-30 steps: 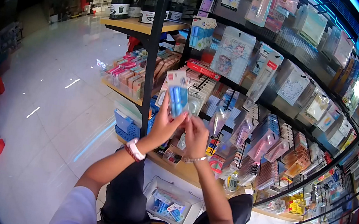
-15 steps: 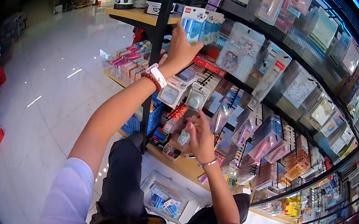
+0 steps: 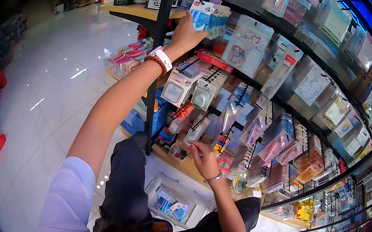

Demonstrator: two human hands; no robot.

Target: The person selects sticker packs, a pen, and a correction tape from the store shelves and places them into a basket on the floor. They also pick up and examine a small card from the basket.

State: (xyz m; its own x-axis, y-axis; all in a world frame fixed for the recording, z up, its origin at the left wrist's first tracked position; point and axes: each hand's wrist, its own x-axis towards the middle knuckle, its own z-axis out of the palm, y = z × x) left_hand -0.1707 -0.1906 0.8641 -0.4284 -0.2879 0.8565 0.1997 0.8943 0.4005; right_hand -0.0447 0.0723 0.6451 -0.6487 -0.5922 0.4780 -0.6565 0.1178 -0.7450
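My left hand (image 3: 188, 35) is raised to a peg at the upper shelf. Its fingers are closed at the left edge of a blue-and-white hanging blister pack (image 3: 201, 18), which tilts in front of several similar packs (image 3: 218, 22). What is inside the pack is too small to name. My right hand (image 3: 206, 159) is lower, with thumb and fingers loosely curled and a small gap between them. I see nothing held there. Close to its fingertips hang a clear pack (image 3: 197, 130) and, below, a small box of goods (image 3: 178, 149).
A grey bin (image 3: 202, 208) with several blue-and-white packs inside stands on the floor between my legs. A black shelf post (image 3: 157, 60) rises beside my left forearm. Pegs of hanging stationery (image 3: 276, 144) fill the right. A blue basket (image 3: 160, 118) sits behind the post.
My right hand has moved down, away from the hanging white packs. My left hand stays at the blue-and-white pack, which now tilts more. The view has shifted slightly.
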